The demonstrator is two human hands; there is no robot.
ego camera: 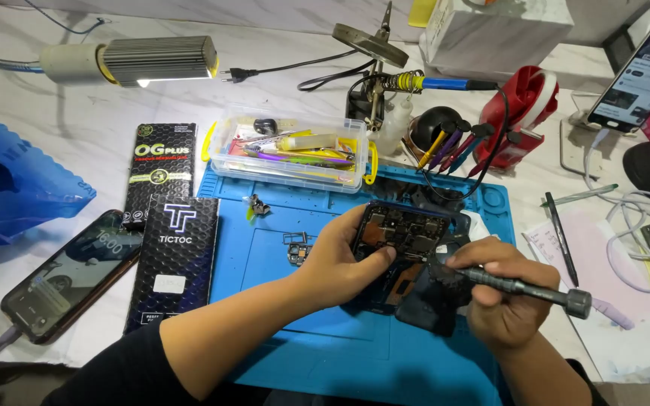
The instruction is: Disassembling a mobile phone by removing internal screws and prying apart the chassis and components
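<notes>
The opened smartphone (404,240) lies tilted over the blue repair mat (325,353), its back cover off and circuit boards showing. Its lower end is hidden behind the right hand (502,297) and a dark part just below the boards, too shadowed to identify. The left hand (336,259) has its grip clamped on the phone's left edge, thumb lying across the boards. The right hand's grip is closed around a dark precision screwdriver (524,287), whose tip sits down among the phone's parts; the exact point of contact cannot be made out. Both forearms are cut off at the bottom edge.

A few small loose parts (297,249) lie on the mat just left of the left hand, too small to tell apart.

At the mat's far edge stands a clear plastic box (291,169) with yellow clasps, holding glue tubes, a purple tool and other slim pieces. To its right a dark round holder (436,124) carries several screwdrivers with coloured handles. A soldering iron (434,83) rests on its stand behind.

On the tabletop (77,113) left of the mat lie two black flat packages (168,225) and a phone (65,274) with a lit screen, cable plugged in. A blue plastic bag (9,188) is cut off at the left edge. Another phone (641,71) leans at the far right, partly out of view.
</notes>
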